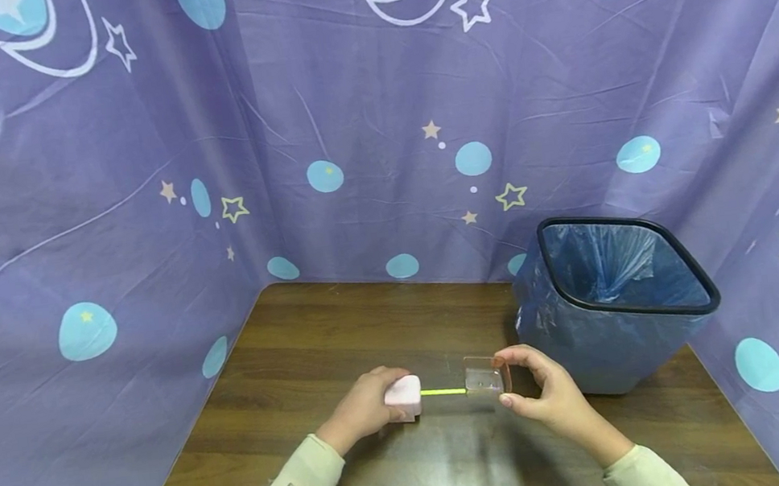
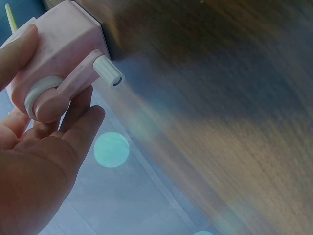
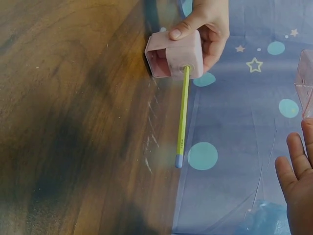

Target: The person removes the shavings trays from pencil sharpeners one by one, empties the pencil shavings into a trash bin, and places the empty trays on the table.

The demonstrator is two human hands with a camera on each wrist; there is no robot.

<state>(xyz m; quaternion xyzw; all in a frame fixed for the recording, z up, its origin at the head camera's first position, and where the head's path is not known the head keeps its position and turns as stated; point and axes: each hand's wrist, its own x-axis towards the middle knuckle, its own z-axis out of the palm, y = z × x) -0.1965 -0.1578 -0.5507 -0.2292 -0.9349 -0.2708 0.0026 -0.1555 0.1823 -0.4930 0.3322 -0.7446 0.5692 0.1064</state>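
Note:
My left hand (image 1: 362,410) grips a pink pencil sharpener (image 1: 403,397) over the table. A yellow-green pencil (image 3: 183,112) sticks out of its front hole, its blue end pointing away from the sharpener. In the left wrist view, the crank (image 2: 80,73) with its white knob (image 2: 108,71) shows on the back. The right wrist view shows an open slot (image 3: 159,63) in the sharpener's body. Between thumb and fingers, my right hand (image 1: 550,393) holds a clear pinkish shavings drawer (image 1: 485,377), apart from the sharpener. Whether shavings lie in it I cannot tell.
A bin (image 1: 615,353) with a black rim and a plastic liner stands at the table's right back, just beyond my right hand. The brown wooden table (image 1: 355,320) is bordered by purple curtains (image 1: 359,117) with stars and moons.

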